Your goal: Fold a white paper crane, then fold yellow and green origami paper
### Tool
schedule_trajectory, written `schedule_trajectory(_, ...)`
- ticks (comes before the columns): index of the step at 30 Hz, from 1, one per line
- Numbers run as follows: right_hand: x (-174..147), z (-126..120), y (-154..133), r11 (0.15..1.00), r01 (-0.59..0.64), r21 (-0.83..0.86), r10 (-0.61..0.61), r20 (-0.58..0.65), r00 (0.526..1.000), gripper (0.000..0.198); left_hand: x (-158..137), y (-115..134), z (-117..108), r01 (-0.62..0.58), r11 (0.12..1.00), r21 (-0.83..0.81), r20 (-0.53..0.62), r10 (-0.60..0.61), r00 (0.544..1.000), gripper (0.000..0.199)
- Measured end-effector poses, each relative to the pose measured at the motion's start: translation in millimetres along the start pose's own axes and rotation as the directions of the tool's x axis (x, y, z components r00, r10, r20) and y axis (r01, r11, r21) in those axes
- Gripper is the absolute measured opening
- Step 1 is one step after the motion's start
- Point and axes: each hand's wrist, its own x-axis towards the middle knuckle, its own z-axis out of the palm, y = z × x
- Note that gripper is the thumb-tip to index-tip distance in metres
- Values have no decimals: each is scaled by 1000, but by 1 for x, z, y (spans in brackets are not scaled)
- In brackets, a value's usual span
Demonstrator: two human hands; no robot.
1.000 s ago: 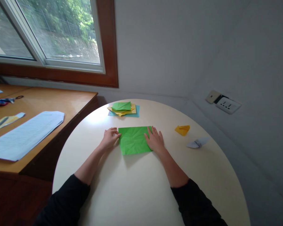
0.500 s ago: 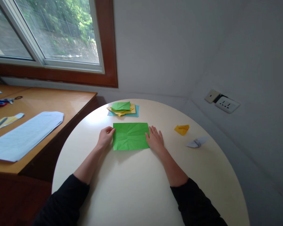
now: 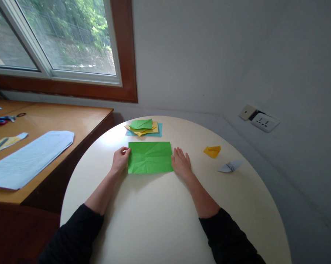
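Note:
A creased green sheet of paper [image 3: 150, 157] lies on the round white table [image 3: 154, 220] between my hands. My left hand [image 3: 121, 158] pinches its left edge between thumb and fingers. At the opposite edge, my right hand [image 3: 181, 161] rests palm down on the table, its fingers stretched out and the thumb by the paper's right edge. Whether that thumb presses on the paper I cannot tell.
Behind the sheet is a stack of coloured papers [image 3: 143, 127]. A folded yellow paper [image 3: 212, 151] and a folded white paper [image 3: 230, 167] lie to the right. On the wooden desk [image 3: 72, 115] at left are printed sheets [image 3: 33, 157] and scissors [image 3: 10, 118].
The green paper has shifted slightly to the left, together with my left hand. My right hand has stayed nearly in place, and less of it overlaps the paper's right edge.

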Motion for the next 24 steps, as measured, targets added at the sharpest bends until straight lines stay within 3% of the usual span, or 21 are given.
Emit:
schedule_trajectory(15,-1,0,0,1000,2,3,-2,-23,1000,50,7,-6,-7,27,999,-40,-77,-30,997,35)
schedule_trajectory(24,-1,1,0,1000,5,-5,-5,-37,999,49,3,6,-12,144,987,-77,182,-128,975,33)
